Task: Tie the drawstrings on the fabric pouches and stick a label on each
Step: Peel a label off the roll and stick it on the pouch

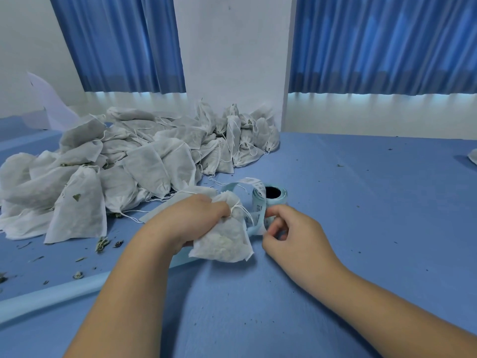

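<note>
One pouch (224, 241) in work, just in front of the label roll (269, 197), bottom edge resting on the blue table (361, 202). Left hand (191, 215) grips it tight at the gathered neck, fingers curled round the fabric. The drawstring (236, 208) looks cinched and knotted at the neck, loose ends trailing right. Right hand (294, 236) has a narrow grip, thumb and fingertips pinching the label strip (259, 218) that loops off the roll, right beside the pouch. Can't tell whether a label corner is lifted yet; too small and part hidden.

Step in hand, as I judge it: peel one label and stick it on this pouch.

How to do it well:
- Bend the strip back sharply so the label edge lifts on its own, then take it by a corner only, so the glue stays clean.
- Left hand should flatten a patch of the pouch body below the knot; the filling looks lumpy, so a slack surface will wrinkle the label.
- Lay one edge down, smooth across, clear of the drawstring ends.
- The roll stands loose on the table and may tip if the strip is pulled hard.

Big pile of pouches (129, 156) at left rear, well apart. Used backing tape (51, 298) runs off to the left. Leaf crumbs (103, 244) lie on the table by the pile.
</note>
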The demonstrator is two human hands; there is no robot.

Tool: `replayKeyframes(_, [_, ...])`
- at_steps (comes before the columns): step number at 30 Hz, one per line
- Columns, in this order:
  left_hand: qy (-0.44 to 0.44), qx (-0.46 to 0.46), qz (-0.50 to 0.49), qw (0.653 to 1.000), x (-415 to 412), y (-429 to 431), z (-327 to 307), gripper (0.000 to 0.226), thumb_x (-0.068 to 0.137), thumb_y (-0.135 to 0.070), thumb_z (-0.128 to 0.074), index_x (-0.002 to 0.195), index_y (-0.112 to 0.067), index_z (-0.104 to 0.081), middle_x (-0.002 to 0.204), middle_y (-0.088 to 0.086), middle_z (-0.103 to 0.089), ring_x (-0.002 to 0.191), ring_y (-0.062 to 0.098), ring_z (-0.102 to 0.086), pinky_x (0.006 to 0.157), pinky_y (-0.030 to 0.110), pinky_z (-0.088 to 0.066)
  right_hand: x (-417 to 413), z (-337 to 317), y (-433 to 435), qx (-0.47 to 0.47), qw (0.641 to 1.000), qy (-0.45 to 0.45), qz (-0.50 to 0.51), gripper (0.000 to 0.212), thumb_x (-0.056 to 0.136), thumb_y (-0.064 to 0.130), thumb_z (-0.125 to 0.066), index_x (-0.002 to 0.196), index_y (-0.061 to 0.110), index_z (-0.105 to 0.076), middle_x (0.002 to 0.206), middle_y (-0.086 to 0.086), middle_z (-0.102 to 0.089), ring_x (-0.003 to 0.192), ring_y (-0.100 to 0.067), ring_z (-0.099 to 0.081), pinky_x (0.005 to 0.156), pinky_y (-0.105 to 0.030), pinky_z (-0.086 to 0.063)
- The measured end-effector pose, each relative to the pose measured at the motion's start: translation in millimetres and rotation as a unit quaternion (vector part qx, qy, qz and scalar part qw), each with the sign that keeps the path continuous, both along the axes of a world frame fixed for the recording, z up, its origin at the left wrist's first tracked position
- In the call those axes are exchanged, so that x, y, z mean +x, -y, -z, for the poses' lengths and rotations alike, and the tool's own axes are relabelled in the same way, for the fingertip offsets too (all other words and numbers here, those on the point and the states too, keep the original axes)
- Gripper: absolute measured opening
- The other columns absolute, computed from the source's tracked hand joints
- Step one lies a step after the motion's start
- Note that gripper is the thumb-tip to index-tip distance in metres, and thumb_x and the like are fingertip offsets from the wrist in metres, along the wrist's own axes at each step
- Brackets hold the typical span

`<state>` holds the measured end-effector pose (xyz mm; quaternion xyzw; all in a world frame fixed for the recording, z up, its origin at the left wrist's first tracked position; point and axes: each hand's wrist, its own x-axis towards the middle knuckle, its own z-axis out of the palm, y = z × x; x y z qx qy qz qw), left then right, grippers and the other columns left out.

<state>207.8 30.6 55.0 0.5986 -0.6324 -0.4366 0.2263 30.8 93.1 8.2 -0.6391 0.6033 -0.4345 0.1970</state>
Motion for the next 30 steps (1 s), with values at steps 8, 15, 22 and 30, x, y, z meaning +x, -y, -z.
replayKeyframes(8, [-0.013, 0.016, -0.001, 1.0, 1, 2, 1, 0.022, 0.089, -0.026, -0.059, 0.096, -0.006, -0.065, 0.08, 0.011, -0.06, 0.073, 0.023, -0.056, 0.068, 0.035, -0.042, -12, -7, -1, 0.011, 0.998, -0.043, -0.045, 0.038, 0.077, 0.0, -0.058, 0.102, 0.025, -0.073, 0.065, 0.008, -0.049, 0.063, 0.002, -0.046, 0.061, -0.009, -0.036])
replayKeyframes(15, [-0.022, 0.027, -0.004, 0.999, 3, 4, 3, 0.034, 0.088, -0.026, -0.059, 0.107, 0.002, -0.065, 0.081, 0.012, -0.06, 0.076, 0.024, -0.056, 0.071, 0.037, -0.04, -15, -9, -1, -0.022, 0.995, -0.08, -0.051, 0.04, 0.075, -0.001, -0.059, 0.091, 0.031, -0.074, 0.07, 0.009, -0.049, 0.07, 0.002, -0.048, 0.063, -0.008, -0.036])
replayKeyframes(22, [-0.053, 0.003, -0.037, 0.998, 6, 1, -3, 0.016, 0.088, -0.028, -0.061, 0.08, -0.014, -0.061, 0.064, 0.003, -0.058, 0.056, 0.018, -0.055, 0.052, 0.023, -0.04, -13, -4, 0, -0.03, 0.997, -0.06, -0.038, 0.029, 0.072, 0.0, -0.059, 0.082, 0.026, -0.067, 0.069, 0.008, -0.052, 0.068, -0.003, -0.048, 0.06, -0.013, -0.038])
replayKeyframes(30, [-0.137, -0.032, -0.004, 0.99, 12, -9, -23, 0.055, 0.069, -0.041, -0.068, 0.109, -0.003, -0.071, 0.11, 0.023, -0.071, 0.1, 0.037, -0.069, 0.09, 0.043, -0.053, -4, -4, -2, -0.061, 0.995, -0.079, -0.012, 0.027, 0.074, 0.009, -0.058, 0.093, 0.029, -0.062, 0.072, 0.012, -0.049, 0.068, -0.002, -0.049, 0.064, -0.018, -0.042])
